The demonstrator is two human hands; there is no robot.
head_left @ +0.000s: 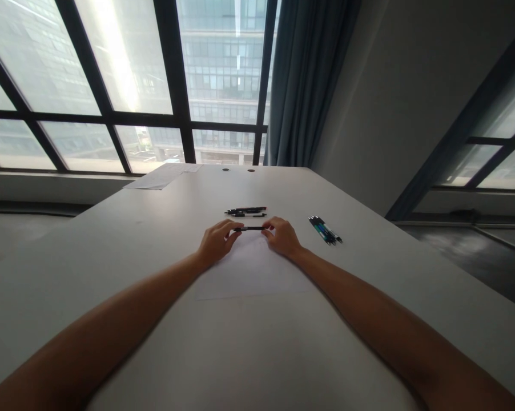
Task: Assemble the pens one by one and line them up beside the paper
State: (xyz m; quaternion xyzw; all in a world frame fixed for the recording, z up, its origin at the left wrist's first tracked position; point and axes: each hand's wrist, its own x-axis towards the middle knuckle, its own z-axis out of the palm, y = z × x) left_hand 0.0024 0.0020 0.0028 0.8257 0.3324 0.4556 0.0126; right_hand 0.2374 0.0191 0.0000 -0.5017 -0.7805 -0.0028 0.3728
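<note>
A dark pen (252,228) lies crosswise between my two hands, over the far edge of a white sheet of paper (249,279). My left hand (217,242) pinches its left end between thumb and fingers. At the other end, the thumb and fingers of my right hand (282,236) are closed on it too. Just beyond my hands, several pens (245,211) lie side by side on the white table, roughly parallel to the held one. Whether the held pen touches the paper I cannot tell.
To the right, several more pens (325,230), some blue and green, lie in a slanted bunch. Sheets of paper (159,177) rest at the table's far left corner. Two small dark round pieces (239,170) sit near the far edge, before the window and a blue curtain (304,85).
</note>
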